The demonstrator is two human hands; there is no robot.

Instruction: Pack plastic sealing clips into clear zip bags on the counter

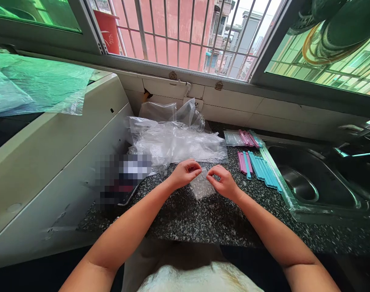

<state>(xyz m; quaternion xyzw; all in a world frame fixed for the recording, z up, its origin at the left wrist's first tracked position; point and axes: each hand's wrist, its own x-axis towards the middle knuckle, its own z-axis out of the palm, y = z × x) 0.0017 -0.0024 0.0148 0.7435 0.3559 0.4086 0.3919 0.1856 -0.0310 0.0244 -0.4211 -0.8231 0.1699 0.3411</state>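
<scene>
Between my hands a small clear plastic bag (202, 189) hangs just over the speckled counter. My left hand (185, 173) pinches its upper left edge with thumb and fingers. On the other side my right hand (223, 181) grips the upper right edge in the same way. Beyond them lies a large heap of clear plastic bags (179, 142). To the right, pink sticks (242, 162) and turquoise sticks (264, 172) are laid out in rows on the counter. Farther back, more sticks (248, 138) rest partly on a clear plastic bag (233, 138).
A steel sink (312, 178) with a tap (360, 129) borders the counter (197, 227) on the right. At left stands a pale appliance side panel (66, 162), with plastic sheeting (41, 85) above. A blurred-out dark device (127, 178) lies left of my hands. A barred window is behind.
</scene>
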